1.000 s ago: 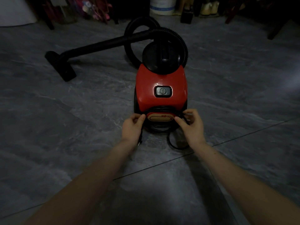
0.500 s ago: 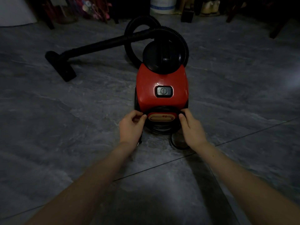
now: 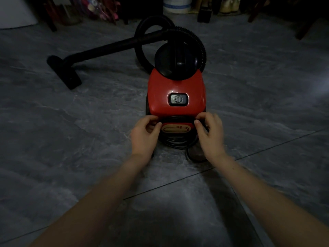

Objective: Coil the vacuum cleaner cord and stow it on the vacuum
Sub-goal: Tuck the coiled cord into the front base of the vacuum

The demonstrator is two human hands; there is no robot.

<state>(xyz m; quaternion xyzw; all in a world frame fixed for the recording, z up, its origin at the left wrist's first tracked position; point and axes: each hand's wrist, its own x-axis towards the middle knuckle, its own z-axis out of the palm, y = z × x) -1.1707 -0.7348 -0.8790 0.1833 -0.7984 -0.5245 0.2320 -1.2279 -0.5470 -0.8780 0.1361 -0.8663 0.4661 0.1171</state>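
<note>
Grey stone-look tiles run across the floor [image 3: 71,139], the light is dim, and there's clutter along the far wall. Centre stage sits the red vacuum [image 3: 176,86], its ribbed hose [image 3: 199,43] looped behind and the black wand [image 3: 106,47] lying off to the left.

Down at the near end, the cord [image 3: 175,141] is wrapped in several black turns around the holder behind the tan label [image 3: 176,128], just below the power button [image 3: 178,99]. The left hand [image 3: 144,134] is in tight at the left end of that wrap, thumb and curled fingers pinching the cord. The right hand [image 3: 211,132] mirrors it at the right end, thumb forward and fingers curled over the strands. It's a little blurred, so I can't say which strand it has.

Progress? Well along, by the look of it, with most of the cord on the vacuum. What's left is one slack loop [image 3: 188,155] on the floor by the right wrist. A dark bit under the left wrist may be the plug, but it's too dim to call. That slack needs taking up and the end tucking in.
</note>
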